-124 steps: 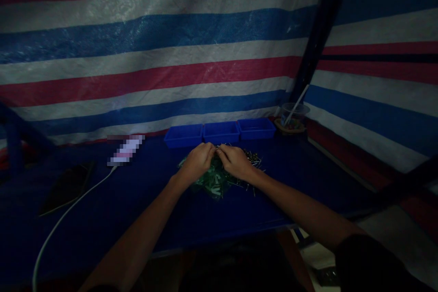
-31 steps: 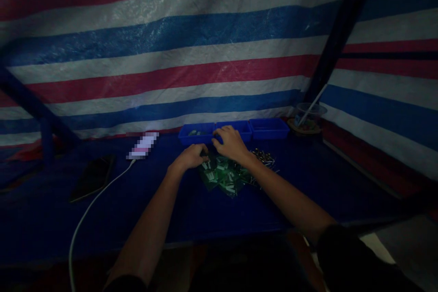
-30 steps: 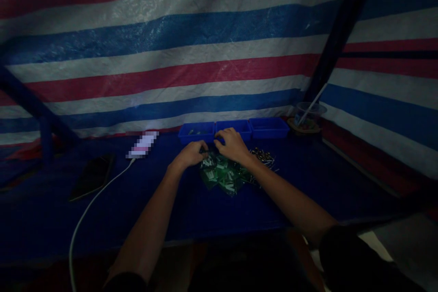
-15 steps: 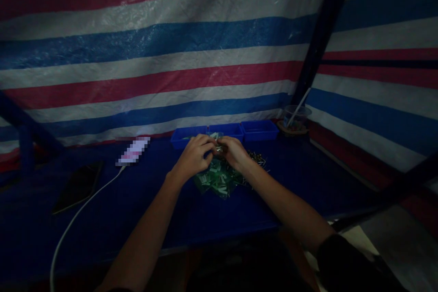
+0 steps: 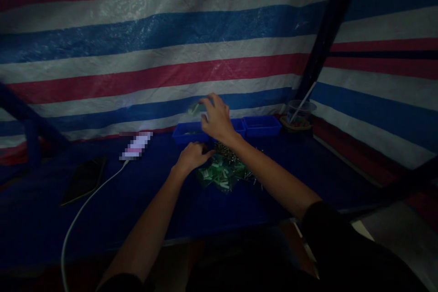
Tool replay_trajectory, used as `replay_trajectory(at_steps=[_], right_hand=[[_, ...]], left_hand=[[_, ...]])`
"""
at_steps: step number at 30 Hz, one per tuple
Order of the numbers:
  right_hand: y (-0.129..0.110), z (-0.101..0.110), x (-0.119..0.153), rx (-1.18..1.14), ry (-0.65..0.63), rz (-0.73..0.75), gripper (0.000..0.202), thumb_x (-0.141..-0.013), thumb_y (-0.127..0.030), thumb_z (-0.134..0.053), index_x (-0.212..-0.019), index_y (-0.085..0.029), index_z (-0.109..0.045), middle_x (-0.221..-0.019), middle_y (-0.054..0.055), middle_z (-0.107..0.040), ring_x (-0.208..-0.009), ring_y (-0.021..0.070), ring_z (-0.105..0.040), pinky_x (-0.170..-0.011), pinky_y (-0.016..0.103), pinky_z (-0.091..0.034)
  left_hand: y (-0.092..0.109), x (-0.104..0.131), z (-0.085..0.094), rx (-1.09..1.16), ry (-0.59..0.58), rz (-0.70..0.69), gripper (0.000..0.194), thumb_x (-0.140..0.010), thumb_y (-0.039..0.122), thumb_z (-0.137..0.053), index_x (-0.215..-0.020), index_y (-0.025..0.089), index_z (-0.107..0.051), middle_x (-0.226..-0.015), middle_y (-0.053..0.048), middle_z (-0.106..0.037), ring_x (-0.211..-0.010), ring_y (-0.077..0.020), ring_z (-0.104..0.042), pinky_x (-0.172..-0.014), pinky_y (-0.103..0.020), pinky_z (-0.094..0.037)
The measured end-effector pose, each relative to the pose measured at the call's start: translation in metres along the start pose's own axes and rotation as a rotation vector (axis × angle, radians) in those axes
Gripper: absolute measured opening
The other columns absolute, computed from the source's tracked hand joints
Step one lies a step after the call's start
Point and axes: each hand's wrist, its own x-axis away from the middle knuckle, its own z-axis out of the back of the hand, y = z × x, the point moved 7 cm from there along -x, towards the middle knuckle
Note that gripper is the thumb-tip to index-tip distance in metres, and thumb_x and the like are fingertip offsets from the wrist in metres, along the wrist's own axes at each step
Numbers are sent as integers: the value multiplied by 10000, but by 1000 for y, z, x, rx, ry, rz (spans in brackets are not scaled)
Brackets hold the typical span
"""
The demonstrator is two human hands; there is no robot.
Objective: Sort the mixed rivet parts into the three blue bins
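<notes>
Right hand (image 5: 218,117) pinches blurred packet (image 5: 193,108), blue tray (image 5: 190,138) below; light edge hold, steady wrist seem wise. Left hand (image 5: 192,159): thumb parted from curled fingers, green packet pile (image 5: 221,174) just right.

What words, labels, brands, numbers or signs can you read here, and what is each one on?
No readable text anywhere.
Lit device: screen pixelated, nothing legible.
Dark device: no lettering visible.
Green packets: too small and dark to tell if anything is printed.
Small item in the right hand: too blurred to read.
Clear cup: too dim to make out any print.
Striped sheet: no lettering visible.
</notes>
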Motion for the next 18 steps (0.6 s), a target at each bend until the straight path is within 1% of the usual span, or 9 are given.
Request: replay_trajectory(at_steps=[2,4,6,8,10,12,15,17,18], right_hand=[[6,-15,21,-12,-74,-27,421,-786,-136,-474,-1203,-183,-499,-1327,134,-391,-1279,270,-303,-994,443,-324],[22,-26,48,-43,-115,-108,340,-800,-177,-487,-1134,-181,-550,-1271,131,-433,-1229,267,-343,-974,437,-337],[40,-34,73,-68,-163,-205,255,-819,-210,-484,-1048,-184,-594,-1166,116,-500,-1145,257,-402,-926,417,-367],[52,-40,90,-88,-217,-284,200,-829,-240,-488,-972,-197,-622,-1063,94,-547,-1068,249,-440,-882,401,-383],[56,-43,97,-99,-254,-324,177,-836,-268,-493,-928,-213,-634,-999,77,-576,-1018,245,-457,-850,393,-384],[52,-42,95,-92,-267,-319,177,-847,-282,-486,-915,-219,-637,-977,71,-598,-998,246,-458,-828,390,-376],[45,-38,90,-70,-275,-277,182,-859,-275,-472,-902,-212,-638,-969,70,-626,-988,243,-462,-812,380,-361],[46,-37,88,-64,-289,-276,186,-863,-278,-470,-900,-208,-639,-954,65,-644,-964,235,-478,-807,370,-355],[48,-37,88,-62,-299,-282,189,-865,-280,-470,-904,-207,-639,-947,60,-652,-949,229,-489,-805,365,-354]], left_hand=[[-4,-3,-9,1,-58,-14,227,-736,407,-632,-774,187,-672,-870,-81,-700,-854,-240,-637,-773,-317,-462],[-9,-6,-15,7,-103,11,185,-712,357,-643,-756,179,-674,-850,-69,-706,-815,-227,-646,-733,-299,-468],[-16,-8,-18,55,-122,91,173,-714,328,-622,-762,170,-673,-809,-60,-707,-772,-215,-649,-678,-285,-467],[-22,-8,-16,120,-112,186,212,-728,346,-600,-804,161,-669,-789,-57,-707,-746,-204,-649,-632,-271,-462],[-23,-7,-13,140,-97,235,291,-728,407,-604,-870,160,-661,-812,-59,-712,-747,-200,-652,-614,-261,-459],[-18,-5,-10,78,-99,209,347,-696,454,-634,-898,174,-659,-859,-58,-716,-767,-204,-654,-622,-260,-457],[-8,-2,-16,-49,-194,119,298,-670,470,-653,-787,196,-671,-802,-42,-711,-748,-210,-654,-614,-259,-443],[-7,-1,-22,-79,-249,114,279,-693,472,-634,-726,196,-662,-734,-38,-697,-709,-203,-648,-585,-254,-431],[-8,-1,-23,-80,-248,127,285,-699,474,-631,-747,194,-661,-736,-37,-695,-706,-199,-645,-577,-249,-428]])
